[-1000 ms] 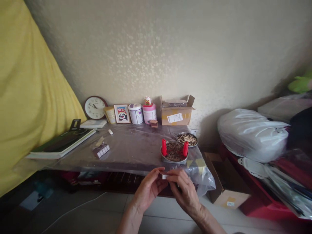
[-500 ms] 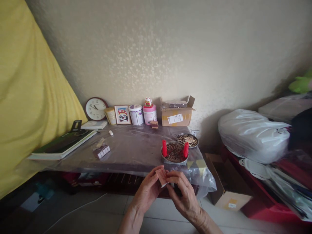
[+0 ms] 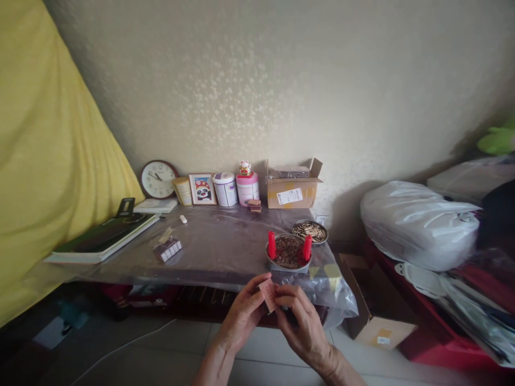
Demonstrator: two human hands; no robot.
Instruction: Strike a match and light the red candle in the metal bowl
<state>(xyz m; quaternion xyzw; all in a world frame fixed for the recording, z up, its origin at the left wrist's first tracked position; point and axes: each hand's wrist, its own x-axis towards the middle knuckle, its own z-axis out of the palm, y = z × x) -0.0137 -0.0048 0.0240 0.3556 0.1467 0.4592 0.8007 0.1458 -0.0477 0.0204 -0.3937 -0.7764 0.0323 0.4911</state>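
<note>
My left hand [image 3: 243, 316] and my right hand [image 3: 302, 321] meet in front of the table's near edge. Between their fingertips they pinch a small pinkish matchbox [image 3: 267, 294], tilted so its flat face shows. Just beyond them on the table stands a round metal dish [image 3: 288, 253] of dark material with two red candles [image 3: 272, 244] upright in it. Behind that dish is a second metal dish [image 3: 309, 230] of pale sticks.
A plastic-covered low table [image 3: 217, 252] holds a stack of small boxes [image 3: 167, 247], a book [image 3: 100, 238], a clock [image 3: 156, 178], a framed picture, tins and a cardboard box [image 3: 292, 188] along the wall. A white bag [image 3: 418, 222] lies right; a carton [image 3: 376, 327] sits on the floor.
The matchbox, first held flat and edge-on, has been turned up so its face shows. Both hands stayed at the same spot before the table edge.
</note>
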